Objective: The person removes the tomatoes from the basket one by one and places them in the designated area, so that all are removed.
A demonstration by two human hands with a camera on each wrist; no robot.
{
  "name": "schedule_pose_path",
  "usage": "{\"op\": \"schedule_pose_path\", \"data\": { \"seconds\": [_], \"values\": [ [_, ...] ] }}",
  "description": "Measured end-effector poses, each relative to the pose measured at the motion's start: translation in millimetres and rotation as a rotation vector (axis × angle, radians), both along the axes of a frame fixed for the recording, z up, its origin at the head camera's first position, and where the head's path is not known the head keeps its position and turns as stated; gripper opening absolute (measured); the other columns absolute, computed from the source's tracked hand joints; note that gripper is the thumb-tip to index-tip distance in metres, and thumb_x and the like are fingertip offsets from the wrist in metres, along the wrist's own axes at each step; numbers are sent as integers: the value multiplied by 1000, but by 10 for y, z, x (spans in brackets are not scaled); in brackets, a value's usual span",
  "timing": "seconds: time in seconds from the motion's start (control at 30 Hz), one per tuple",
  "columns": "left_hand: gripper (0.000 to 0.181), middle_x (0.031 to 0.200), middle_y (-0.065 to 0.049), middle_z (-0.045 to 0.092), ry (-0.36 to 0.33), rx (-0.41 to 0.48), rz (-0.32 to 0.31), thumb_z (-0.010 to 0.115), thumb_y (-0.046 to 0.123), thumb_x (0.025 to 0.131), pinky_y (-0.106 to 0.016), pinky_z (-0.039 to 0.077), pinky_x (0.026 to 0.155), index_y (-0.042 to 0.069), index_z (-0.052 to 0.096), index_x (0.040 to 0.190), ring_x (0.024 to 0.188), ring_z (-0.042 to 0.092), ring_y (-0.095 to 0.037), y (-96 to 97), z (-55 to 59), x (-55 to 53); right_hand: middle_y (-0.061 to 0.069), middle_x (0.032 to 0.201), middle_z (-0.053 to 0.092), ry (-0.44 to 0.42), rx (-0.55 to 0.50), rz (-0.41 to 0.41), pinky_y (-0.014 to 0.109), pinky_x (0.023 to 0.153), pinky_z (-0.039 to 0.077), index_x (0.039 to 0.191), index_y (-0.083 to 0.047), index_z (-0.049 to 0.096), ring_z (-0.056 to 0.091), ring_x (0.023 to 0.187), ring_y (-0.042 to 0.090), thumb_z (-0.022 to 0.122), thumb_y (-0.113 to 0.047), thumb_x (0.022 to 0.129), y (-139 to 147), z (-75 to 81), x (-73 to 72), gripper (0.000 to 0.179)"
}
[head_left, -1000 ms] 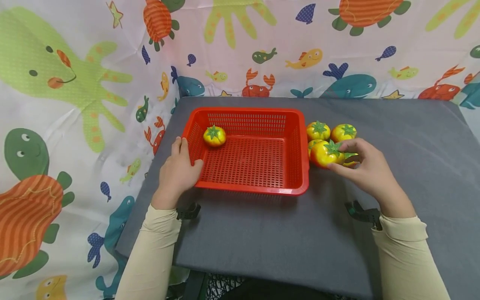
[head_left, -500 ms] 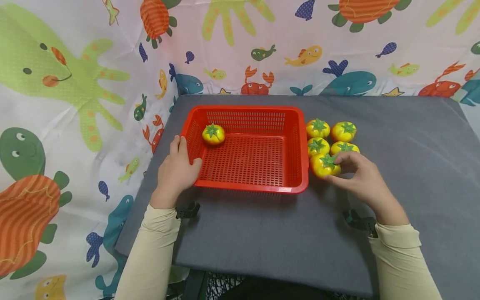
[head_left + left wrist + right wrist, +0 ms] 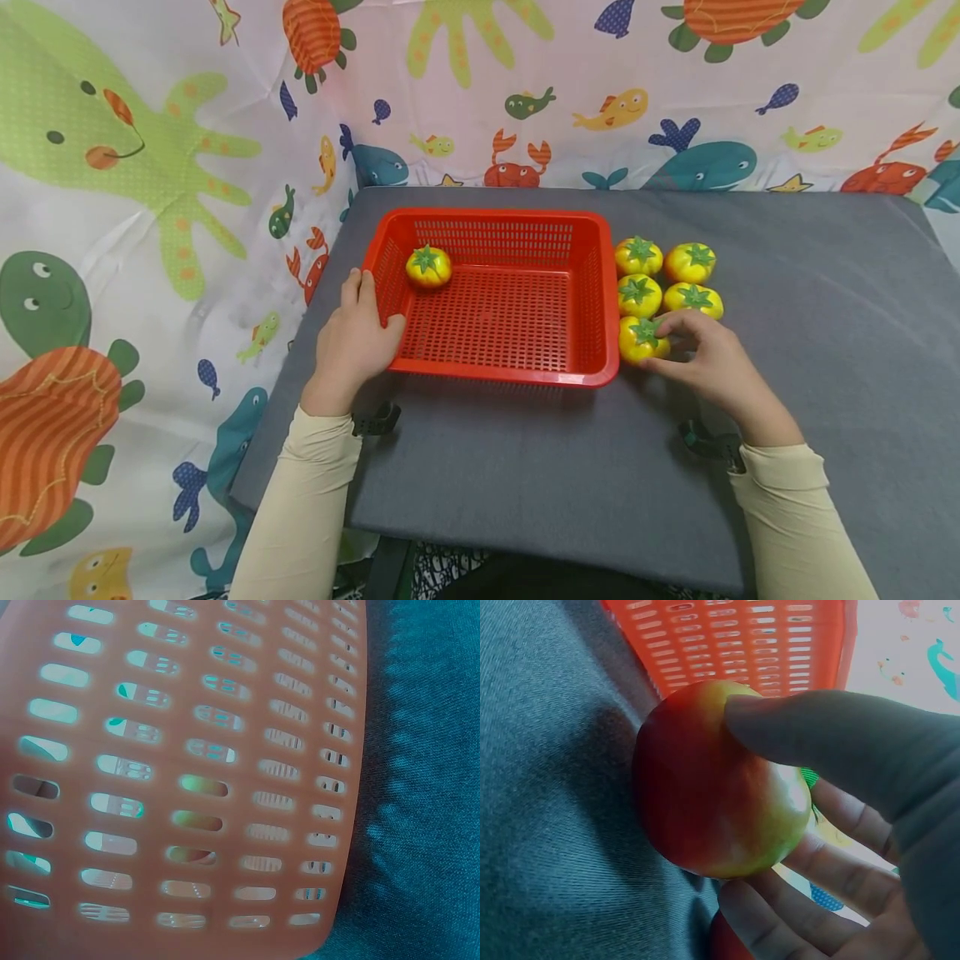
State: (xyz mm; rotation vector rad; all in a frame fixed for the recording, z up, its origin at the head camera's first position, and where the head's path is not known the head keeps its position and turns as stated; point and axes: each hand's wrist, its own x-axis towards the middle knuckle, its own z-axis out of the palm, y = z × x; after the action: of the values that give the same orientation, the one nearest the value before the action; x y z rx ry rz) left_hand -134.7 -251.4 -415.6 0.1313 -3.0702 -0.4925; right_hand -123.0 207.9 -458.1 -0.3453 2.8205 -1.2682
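My right hand (image 3: 708,358) pinches a toy tomato (image 3: 637,340), yellow and red with a green star-shaped leaf top, just right of the red plastic basket (image 3: 510,379). In the right wrist view the thumb lies across this tomato (image 3: 697,787) and the fingers curl at its far side. Several like it (image 3: 637,296) stand close together behind it. One more tomato (image 3: 428,267) sits inside the basket, at its left. The left hand (image 3: 356,337) holds the basket's left rim, thumb on the inner side. Slotted basket wall (image 3: 172,787) fills most of the left wrist view, with no fingers showing.
A grey cloth (image 3: 540,467) covers the table, whose front edge lies near the person. Curtains (image 3: 465,108) printed with sea animals hang close along the back and left sides.
My right hand has brought its tomato down and toward the front, to the front end of the group by the basket. The left hand stays on the rim.
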Motion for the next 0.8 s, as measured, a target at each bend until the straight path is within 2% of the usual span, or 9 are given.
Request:
{"op": "schedule_pose_path", "data": {
  "seconds": [0.1, 0.17, 0.43, 0.67, 0.8],
  "values": [
    [80, 162, -15, 14, -1, 1, 0, 49, 38, 91, -54, 52, 73, 5, 16, 156, 94, 60, -38, 0, -1, 0, 5, 109, 61, 10, -3, 22, 33, 78, 57, 101, -9, 61, 63, 93, 24, 87, -23, 73, -2, -24, -9, 41],
    [80, 162, -14, 14, -2, 3, 1, 49, 38, 91, -54, 52, 74, 5, 16, 156, 94, 60, -38, -2, -2, -1, 6, 110, 62, 21, -9, 33, 34, 79, 57, 101, -9, 61, 63, 92, 23, 87, -22, 73, 0, -42, -14, 40],
    [80, 162, -14, 13, -9, 5, 0, 49, 39, 91, -55, 52, 76, 5, 15, 156, 98, 59, -39, -4, -7, 0, 8, 115, 62, 71, -18, 67, 17, 78, 52, 99, -8, 61, 55, 96, 2, 87, -17, 72, 10, -78, -22, 39],
    [82, 162, -14, 12, -14, 2, -3, 50, 40, 91, -54, 53, 75, 6, 15, 157, 95, 60, -38, -6, -16, -3, 9, 117, 61, 85, -19, 73, 8, 79, 46, 101, -7, 60, 56, 102, 18, 87, -17, 72, 22, -61, -15, 41],
    [82, 163, -14, 11, -17, -5, -5, 50, 41, 91, -53, 53, 74, 6, 15, 157, 94, 60, -37, -8, -8, -9, 10, 119, 61, 99, -26, 76, 8, 82, 46, 102, -7, 61, 56, 103, 18, 87, -16, 72, 21, -21, 3, 41]
  ]
}}
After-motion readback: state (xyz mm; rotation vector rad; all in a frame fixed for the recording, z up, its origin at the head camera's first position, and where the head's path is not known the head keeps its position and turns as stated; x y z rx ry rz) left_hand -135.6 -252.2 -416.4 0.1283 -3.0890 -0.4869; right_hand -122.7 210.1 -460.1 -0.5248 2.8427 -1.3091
